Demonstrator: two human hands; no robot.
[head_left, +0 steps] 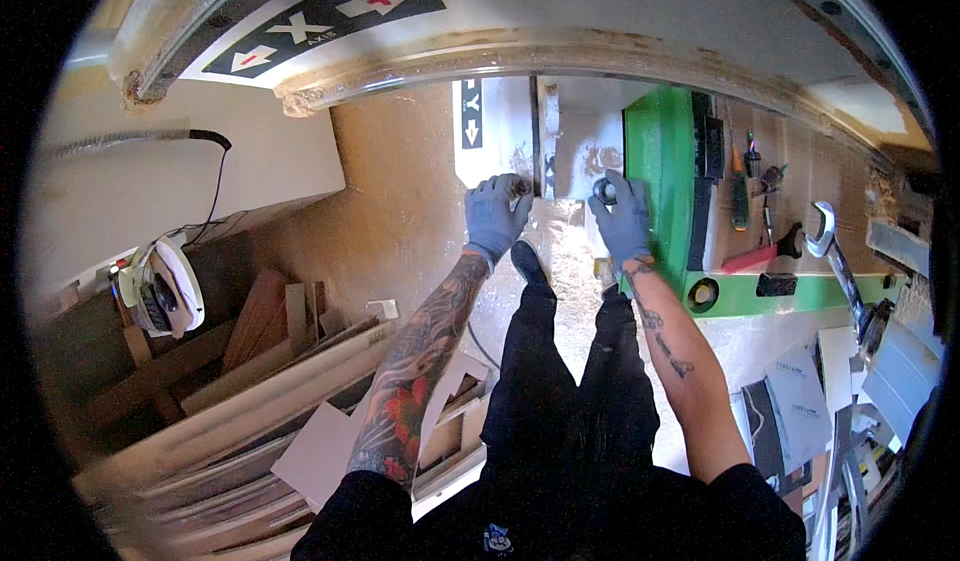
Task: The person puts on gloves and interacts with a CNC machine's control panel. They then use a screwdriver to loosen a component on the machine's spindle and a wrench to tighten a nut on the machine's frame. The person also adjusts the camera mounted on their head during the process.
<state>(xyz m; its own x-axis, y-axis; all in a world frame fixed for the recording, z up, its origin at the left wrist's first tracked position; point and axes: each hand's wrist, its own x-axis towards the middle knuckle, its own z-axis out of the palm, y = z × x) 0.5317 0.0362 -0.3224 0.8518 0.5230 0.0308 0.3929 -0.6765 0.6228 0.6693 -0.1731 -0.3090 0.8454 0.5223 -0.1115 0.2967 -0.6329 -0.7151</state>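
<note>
Both of my hands wear grey gloves and reach forward to the white machine part, which is smudged with brown dust. My left hand is closed at the part's lower left edge, its fingers curled on a small dark knob-like piece that they mostly cover. To the right, my right hand grips a round dark-rimmed knob with thumb and fingers. A narrow dark slot runs between the two hands.
A dusty rail crosses above my hands. At right, a green frame borders a board holding a screwdriver, a red-handled tool and a large wrench. Wood offcuts and a corded white tool lie at left.
</note>
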